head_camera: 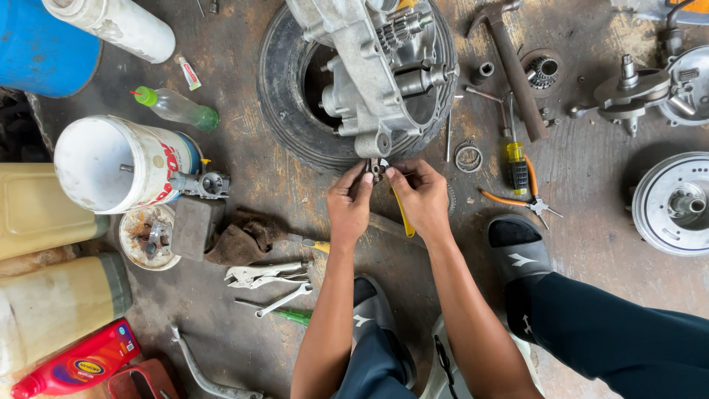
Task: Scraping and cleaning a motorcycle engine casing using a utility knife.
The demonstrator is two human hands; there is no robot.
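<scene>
Grey metal engine case [369, 74] lay straight ahead of both hands, its lower lug touching the small part [377, 168] that the left hand [349, 203] and right hand [421, 193] pinched together, equally near.

At lower left I see a red bottle [77, 362] with a yellow label; at left, a white tub [118, 164] printed red and blue; above, a small white tube [188, 72].

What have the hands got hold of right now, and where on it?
Both hands pinch one small metal part just below the engine casing: left hand on its left side, right hand on its right. A yellow-handled tool lies under the right hand.
</scene>
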